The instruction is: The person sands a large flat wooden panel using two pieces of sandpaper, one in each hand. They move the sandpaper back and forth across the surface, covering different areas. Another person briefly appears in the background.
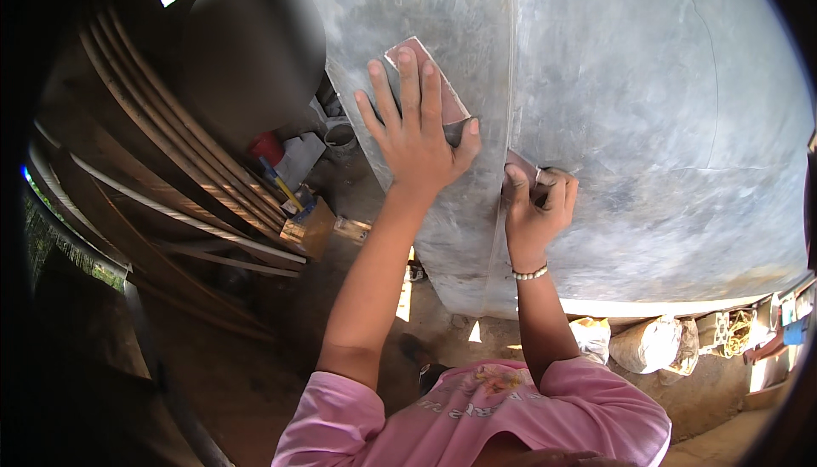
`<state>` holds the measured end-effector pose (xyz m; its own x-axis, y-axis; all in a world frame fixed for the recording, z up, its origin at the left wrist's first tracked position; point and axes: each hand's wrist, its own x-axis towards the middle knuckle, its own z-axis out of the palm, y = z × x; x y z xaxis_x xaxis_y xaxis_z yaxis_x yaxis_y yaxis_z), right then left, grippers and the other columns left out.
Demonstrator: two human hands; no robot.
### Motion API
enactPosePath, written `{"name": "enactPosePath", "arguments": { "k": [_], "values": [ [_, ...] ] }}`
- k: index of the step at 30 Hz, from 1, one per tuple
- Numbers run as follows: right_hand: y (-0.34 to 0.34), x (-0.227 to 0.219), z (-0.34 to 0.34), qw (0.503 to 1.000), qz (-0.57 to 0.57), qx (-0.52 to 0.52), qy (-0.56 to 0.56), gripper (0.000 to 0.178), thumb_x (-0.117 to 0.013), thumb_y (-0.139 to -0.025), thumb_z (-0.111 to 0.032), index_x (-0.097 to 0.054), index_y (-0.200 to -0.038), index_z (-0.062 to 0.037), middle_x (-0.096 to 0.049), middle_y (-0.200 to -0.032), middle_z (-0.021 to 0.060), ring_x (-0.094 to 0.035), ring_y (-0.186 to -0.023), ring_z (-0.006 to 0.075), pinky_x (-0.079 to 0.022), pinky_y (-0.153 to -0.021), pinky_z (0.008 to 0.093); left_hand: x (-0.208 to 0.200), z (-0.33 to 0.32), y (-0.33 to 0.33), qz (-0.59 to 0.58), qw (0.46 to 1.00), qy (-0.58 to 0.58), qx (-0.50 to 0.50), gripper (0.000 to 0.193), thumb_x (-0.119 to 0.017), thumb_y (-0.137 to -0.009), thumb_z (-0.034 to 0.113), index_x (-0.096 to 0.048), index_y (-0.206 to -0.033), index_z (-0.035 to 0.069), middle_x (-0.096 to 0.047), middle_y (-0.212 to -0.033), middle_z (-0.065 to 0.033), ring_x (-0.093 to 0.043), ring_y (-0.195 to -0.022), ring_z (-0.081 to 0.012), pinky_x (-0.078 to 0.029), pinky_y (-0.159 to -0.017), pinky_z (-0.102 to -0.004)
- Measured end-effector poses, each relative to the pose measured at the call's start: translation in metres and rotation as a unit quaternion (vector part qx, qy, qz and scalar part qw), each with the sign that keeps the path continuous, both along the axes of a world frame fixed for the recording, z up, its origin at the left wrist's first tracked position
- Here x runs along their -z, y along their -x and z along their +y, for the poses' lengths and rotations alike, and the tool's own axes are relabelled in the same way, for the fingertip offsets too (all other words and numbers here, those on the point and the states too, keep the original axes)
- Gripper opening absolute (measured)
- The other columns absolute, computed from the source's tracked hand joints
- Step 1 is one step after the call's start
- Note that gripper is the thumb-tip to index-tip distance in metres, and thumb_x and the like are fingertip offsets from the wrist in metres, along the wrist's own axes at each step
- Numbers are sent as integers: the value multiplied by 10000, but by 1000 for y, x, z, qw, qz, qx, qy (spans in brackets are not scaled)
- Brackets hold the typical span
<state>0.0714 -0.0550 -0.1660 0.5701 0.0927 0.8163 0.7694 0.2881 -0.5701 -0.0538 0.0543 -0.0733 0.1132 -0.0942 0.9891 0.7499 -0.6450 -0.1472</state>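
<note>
A large grey, smooth-faced surface [621,84] fills the upper middle and right, with a narrow straight seam [511,50] running down it. My left hand [415,131] lies with its fingers stretched out over a reddish-brown rectangular piece that looks like sandpaper [454,103], flat on the grey surface left of the seam. Beside the seam, lower down, my right hand [539,216] pinches a smaller reddish-brown piece of what looks like sandpaper [521,161] between thumb and bent fingers. Its edge meets the surface at the seam. Dark dust marks both thumbs.
Long curved pipes or rods [162,118] lean at the left. Near them stand a cardboard box [311,227] with tools, a red container [265,149] and a bucket [340,139]. Filled sacks [644,345] sit at the lower right, near another person's arm [768,349]. A thin crack [711,50] crosses the surface.
</note>
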Motion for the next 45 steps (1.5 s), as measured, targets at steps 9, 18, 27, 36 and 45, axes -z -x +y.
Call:
{"name": "enactPosePath", "arguments": {
  "k": [9,18,27,36,45],
  "values": [
    [-3,-36,6,1000,6,7,-12,372,-976,-794,-230,-681,-947,-61,-595,-850,33,-550,-728,207,-458,-658,342,4,4,1,-9,1000,-8,9,788,-471,-1036,553,-419,-1653,65,-415,-1713,-189,-333,-1563,-549,-131,-1251,-720],
    [10,4,-16,1000,-19,-15,19,439,-995,-767,-296,-625,-802,-62,-579,-764,-11,-455,-626,123,-384,-582,288,4,4,6,-13,1000,3,13,792,-504,-1012,565,-423,-1665,126,-399,-1734,-139,-331,-1576,-519,-137,-1251,-717],
    [0,-54,17,992,49,-44,-110,394,-1003,-776,-221,-695,-969,-66,-644,-871,-2,-550,-693,131,-461,-647,280,7,4,8,-20,1000,9,19,795,-509,-998,566,-420,-1674,156,-390,-1748,-89,-355,-1575,-484,-149,-1255,-709],
    [13,25,21,995,-70,65,-19,337,-857,-902,-61,-826,-1228,-142,-530,-1273,93,-483,-1187,264,-454,-922,400,10,6,7,-19,1000,11,14,820,-518,-980,573,-404,-1684,170,-383,-1753,-83,-352,-1585,-466,-146,-1263,-705],
    [-7,5,12,957,-238,153,62,426,-606,-953,-113,-786,-1338,-147,-390,-1657,281,-235,-1540,463,-319,-1164,500,12,8,4,-25,999,6,18,804,-500,-995,574,-406,-1682,168,-385,-1751,-88,-346,-1587,-470,-137,-1270,-699]
  ]
}}
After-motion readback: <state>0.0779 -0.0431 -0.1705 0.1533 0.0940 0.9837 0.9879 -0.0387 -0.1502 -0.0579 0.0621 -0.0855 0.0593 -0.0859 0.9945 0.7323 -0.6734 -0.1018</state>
